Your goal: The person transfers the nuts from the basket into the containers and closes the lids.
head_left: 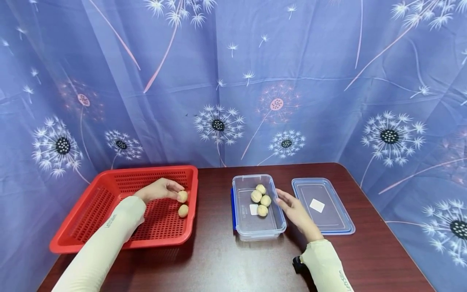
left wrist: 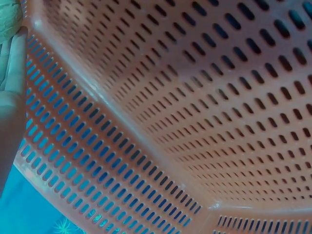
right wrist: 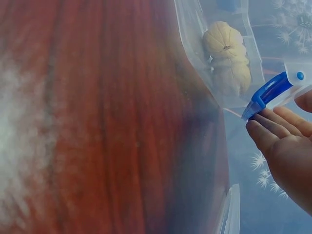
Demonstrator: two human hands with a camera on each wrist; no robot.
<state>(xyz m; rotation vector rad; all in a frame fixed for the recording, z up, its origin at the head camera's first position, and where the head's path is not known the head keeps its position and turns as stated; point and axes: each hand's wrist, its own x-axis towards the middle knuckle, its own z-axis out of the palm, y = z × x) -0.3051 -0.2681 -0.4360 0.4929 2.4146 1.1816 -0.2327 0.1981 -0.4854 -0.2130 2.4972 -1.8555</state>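
In the head view my left hand (head_left: 160,190) reaches into a red plastic basket (head_left: 193,202) and pinches a pale, creased walnut-like ball (head_left: 183,196) between thumb and fingers. Another such ball (head_left: 183,211) lies just in front of it on the basket floor. The held ball (left wrist: 9,19) shows at the left wrist view's upper left corner, against the fingers. A clear plastic box (head_left: 260,234) holds several similar balls (head_left: 256,196). My right hand (head_left: 297,211) rests against the box's right side, fingers nearly straight, by a blue clasp (right wrist: 270,92) seen in the right wrist view.
Right of the box lies its clear lid (head_left: 330,219) with a blue edge and a white label (head_left: 317,205). Another blue clasp (head_left: 234,209) hangs along the box's left side. A blue dandelion-print curtain (head_left: 219,81) stands behind the dark wooden table (head_left: 219,259).
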